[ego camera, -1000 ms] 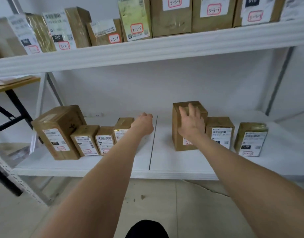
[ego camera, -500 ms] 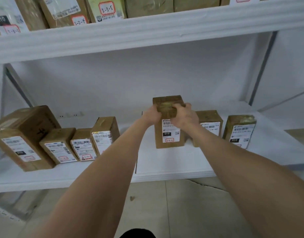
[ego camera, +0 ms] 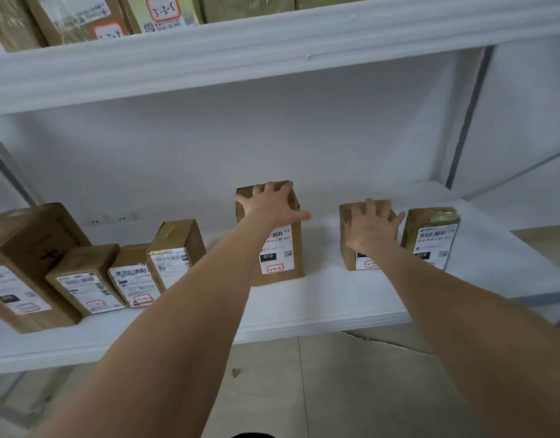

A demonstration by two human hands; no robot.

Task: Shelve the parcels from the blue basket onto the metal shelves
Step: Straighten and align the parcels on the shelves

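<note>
Seen from the head camera, a person's left hand [ego camera: 270, 205] lies with fingers spread, not gripping, over the top of a tall parcel [ego camera: 281, 263] standing upright mid-way along the white lower shelf [ego camera: 304, 298]. The right hand [ego camera: 371, 229], fingers likewise splayed, presses a shorter parcel [ego camera: 348, 251] just beside a third parcel [ego camera: 430, 238]. Four labelled boxes [ego camera: 92, 279] line the shelf's left end.

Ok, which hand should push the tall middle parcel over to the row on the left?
Left hand, probably: it lies spread over that tall parcel. The right hand rests on the shorter parcel beside it.
</note>
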